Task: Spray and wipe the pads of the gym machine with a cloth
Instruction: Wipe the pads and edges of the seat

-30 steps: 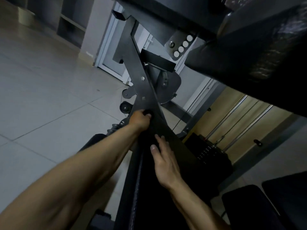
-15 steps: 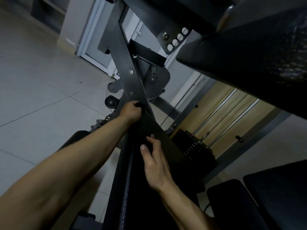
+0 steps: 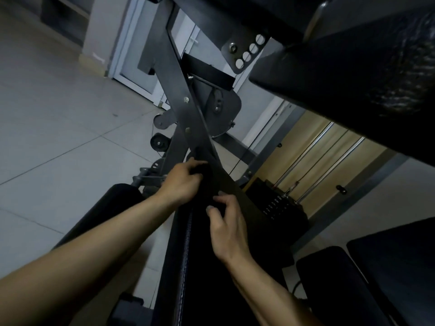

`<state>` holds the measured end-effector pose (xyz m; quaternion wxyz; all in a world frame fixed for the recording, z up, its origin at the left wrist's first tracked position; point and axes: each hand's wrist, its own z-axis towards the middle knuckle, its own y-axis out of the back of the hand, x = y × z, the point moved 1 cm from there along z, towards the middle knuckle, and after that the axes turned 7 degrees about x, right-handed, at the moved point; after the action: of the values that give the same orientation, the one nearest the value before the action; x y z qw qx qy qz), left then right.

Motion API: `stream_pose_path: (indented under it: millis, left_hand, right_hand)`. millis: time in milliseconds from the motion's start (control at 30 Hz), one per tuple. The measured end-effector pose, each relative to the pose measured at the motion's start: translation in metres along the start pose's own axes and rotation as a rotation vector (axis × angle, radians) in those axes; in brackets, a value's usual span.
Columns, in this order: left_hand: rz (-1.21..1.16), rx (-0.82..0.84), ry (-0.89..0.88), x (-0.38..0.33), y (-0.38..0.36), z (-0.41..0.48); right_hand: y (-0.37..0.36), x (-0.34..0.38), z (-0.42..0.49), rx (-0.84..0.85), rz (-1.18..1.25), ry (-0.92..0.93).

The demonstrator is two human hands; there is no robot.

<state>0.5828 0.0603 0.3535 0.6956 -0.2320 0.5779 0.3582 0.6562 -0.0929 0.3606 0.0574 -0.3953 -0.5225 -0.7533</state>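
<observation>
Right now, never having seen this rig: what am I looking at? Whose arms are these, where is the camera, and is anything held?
There is one picture, taken from a camera on a person's head that looks forward and down. The two bare arms are that person's. Ahead is a gym machine with a grey steel frame and black pads. The long pad runs away from you, and both hands are at its far end. The left hand grips something dark, likely the cloth. The right hand curls its fingers on the pad. It is too dark to tell if they pinch cloth. No spray bottle shows.
</observation>
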Motion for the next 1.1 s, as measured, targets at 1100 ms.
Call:
stream_pose_path:
  millis: [1100]
  left_hand:
    - [-0.027,-0.010,0.008,-0.023,-0.008,-0.098]
  right_hand:
    - [0.007,-0.002,0.019,-0.133,-0.126,0.002]
